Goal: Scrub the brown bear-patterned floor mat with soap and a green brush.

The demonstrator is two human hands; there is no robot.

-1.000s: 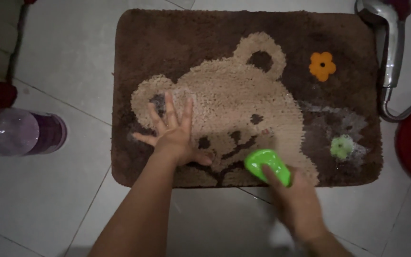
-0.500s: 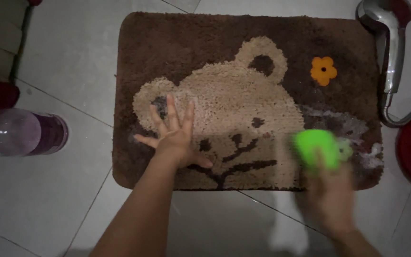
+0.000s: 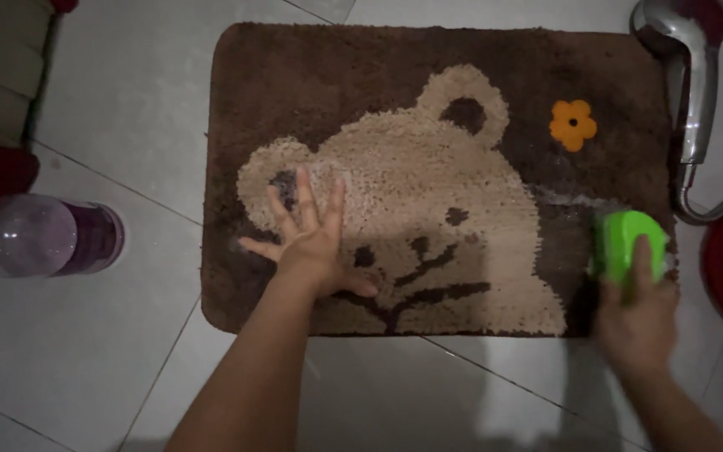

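The right hand [image 3: 633, 322] is gripping a bright green plastic scrub brush [image 3: 625, 243] at the right edge of the brown shaggy bear-pattern mat [image 3: 311, 75] — probably light, stiff and slippery when soapy, best held over its back. The left hand [image 3: 311, 243] is lying spread, pressing the soft mat flat.

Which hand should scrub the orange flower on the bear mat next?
Probably the right hand: it already holds the green brush just below the orange flower. The left hand presses flat on the mat, farther away.
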